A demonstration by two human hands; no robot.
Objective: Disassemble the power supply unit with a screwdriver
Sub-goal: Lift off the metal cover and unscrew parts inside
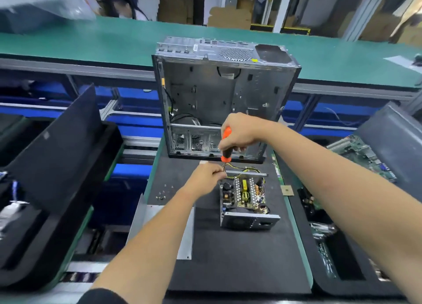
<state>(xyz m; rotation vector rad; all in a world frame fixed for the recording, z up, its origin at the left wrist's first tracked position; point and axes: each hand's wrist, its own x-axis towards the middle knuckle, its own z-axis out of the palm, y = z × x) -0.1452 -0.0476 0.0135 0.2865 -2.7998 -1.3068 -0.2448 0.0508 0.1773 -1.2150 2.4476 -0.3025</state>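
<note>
The power supply unit (245,201) lies open on the black mat (239,258), its circuit board and coils exposed. My right hand (239,132) grips an orange and black screwdriver (226,147), held upright over the unit's far left corner. My left hand (205,173) pinches the screwdriver's shaft or the wires at that corner; which one I cannot tell. A removed metal cover (159,226) lies to the left of the unit.
An empty computer case (223,93) stands just behind the unit. Several loose screws (163,193) lie on the mat's left part. Black bins (52,189) sit on the left; a bin with circuit boards (363,157) sits on the right. A green conveyor (114,43) runs behind.
</note>
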